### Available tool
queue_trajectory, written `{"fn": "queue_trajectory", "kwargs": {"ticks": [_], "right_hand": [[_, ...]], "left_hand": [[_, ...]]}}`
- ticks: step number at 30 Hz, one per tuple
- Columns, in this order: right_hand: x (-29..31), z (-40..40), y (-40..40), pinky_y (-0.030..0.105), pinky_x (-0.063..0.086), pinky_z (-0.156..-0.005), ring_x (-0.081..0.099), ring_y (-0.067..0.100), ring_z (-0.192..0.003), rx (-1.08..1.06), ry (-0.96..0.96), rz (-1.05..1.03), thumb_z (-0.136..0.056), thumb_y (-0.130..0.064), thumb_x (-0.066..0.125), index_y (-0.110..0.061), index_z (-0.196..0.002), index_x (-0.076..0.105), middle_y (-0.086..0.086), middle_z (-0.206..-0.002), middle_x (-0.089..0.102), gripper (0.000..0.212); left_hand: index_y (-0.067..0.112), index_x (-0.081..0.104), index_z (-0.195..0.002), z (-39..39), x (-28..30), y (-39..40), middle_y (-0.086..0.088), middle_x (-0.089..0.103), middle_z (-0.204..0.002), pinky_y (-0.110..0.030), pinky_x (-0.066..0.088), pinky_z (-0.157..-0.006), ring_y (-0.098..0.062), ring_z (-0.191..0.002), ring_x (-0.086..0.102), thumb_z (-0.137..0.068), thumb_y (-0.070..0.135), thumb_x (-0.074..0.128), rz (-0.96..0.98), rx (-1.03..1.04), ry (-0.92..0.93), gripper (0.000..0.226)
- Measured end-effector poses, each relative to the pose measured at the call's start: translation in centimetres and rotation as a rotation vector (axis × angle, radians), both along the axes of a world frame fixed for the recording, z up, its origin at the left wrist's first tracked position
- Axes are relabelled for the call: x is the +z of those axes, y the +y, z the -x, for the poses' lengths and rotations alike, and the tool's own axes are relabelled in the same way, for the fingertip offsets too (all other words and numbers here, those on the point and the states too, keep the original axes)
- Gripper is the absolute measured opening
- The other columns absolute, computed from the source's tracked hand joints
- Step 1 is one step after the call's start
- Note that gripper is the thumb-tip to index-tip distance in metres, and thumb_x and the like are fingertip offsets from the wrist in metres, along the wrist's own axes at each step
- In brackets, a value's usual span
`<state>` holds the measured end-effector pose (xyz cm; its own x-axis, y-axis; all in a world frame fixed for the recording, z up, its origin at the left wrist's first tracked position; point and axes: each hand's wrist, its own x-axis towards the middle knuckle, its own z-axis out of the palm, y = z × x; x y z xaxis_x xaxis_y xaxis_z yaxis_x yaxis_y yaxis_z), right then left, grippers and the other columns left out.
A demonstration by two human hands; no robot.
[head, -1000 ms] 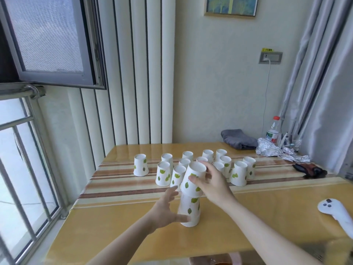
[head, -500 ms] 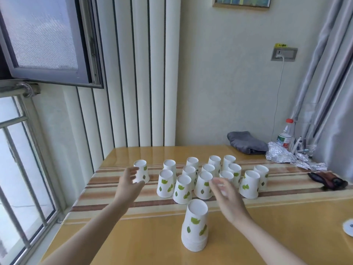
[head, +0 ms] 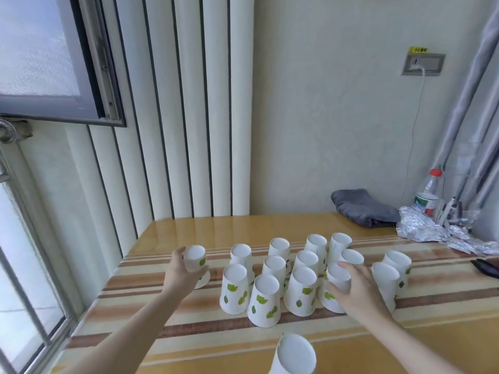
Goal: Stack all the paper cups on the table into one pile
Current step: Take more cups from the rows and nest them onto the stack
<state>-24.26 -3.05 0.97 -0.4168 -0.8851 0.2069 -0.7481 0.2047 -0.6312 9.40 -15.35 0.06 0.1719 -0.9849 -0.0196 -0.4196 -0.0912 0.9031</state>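
Note:
Several white paper cups with green leaf prints stand upside down in rows on the striped part of the table. My left hand is wrapped around the far-left cup, which stands apart from the others. My right hand is closed around a front-row cup at the right of the cluster. The pile of stacked cups stands at the bottom edge, nearest me, cut off by the frame. Two more cups stand just right of my right hand.
A grey folded cloth, crumpled foil and a plastic bottle lie at the back right. A dark object sits at the right edge. The window and railing run along the table's left side.
Both hands left the pile and reached forward. The left hand closed on the far-left cup, the right on a front-row cup. The view tilted up, so the pile sits lower.

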Motion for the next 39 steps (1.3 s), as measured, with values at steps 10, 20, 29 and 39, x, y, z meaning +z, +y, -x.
{"fn": "queue_trajectory", "kwargs": {"ticks": [10,20,29,39], "right_hand": [[-1.7,-0.9,1.4,0.034,0.041,-0.065,0.054,0.02,-0.086,-0.043,-0.06,0.119,-0.081,-0.037,0.068,-0.023,-0.111,0.049,-0.006,-0.105,0.054,0.038],[1.2,-2.0,6.3,0.039,0.044,-0.079,0.056,0.03,-0.099,-0.146,-0.318,0.271,-0.074,-0.023,0.074,-0.016,-0.107,0.046,0.004,-0.108,0.058,0.044],[6.1,-2.9,13.6,0.036,0.056,-0.082,0.063,0.014,-0.104,0.166,-0.412,0.379,-0.058,-0.049,0.076,-0.027,-0.116,0.063,-0.008,-0.115,0.065,0.064],[4.2,-10.3,14.0,0.022,0.055,-0.08,0.061,0.002,-0.099,0.453,-0.324,0.247,-0.072,-0.028,0.078,-0.042,-0.105,0.056,-0.017,-0.103,0.068,0.042]], "left_hand": [[0.018,0.046,-0.113,0.7,6.3,7.7,-0.004,0.061,-0.103,-0.037,0.055,-0.073,-0.021,-0.093,0.063,-0.08,0.034,0.074,0.215,0.029,0.258,0.046],[0.022,0.051,-0.109,6.7,6.8,21.9,-0.009,0.067,-0.106,-0.044,0.058,-0.085,-0.026,-0.097,0.065,-0.071,0.032,0.083,0.258,-0.584,0.22,0.05],[0.027,0.051,-0.115,8.5,0.5,22.9,0.002,0.066,-0.108,-0.025,0.053,-0.084,-0.012,-0.099,0.061,-0.073,0.026,0.08,0.139,-0.645,0.205,0.051],[0.037,0.047,-0.127,3.3,-1.3,21.1,0.013,0.053,-0.133,-0.026,0.031,-0.11,-0.004,-0.131,0.043,-0.067,0.001,0.064,0.013,-0.646,0.111,0.072]]}}
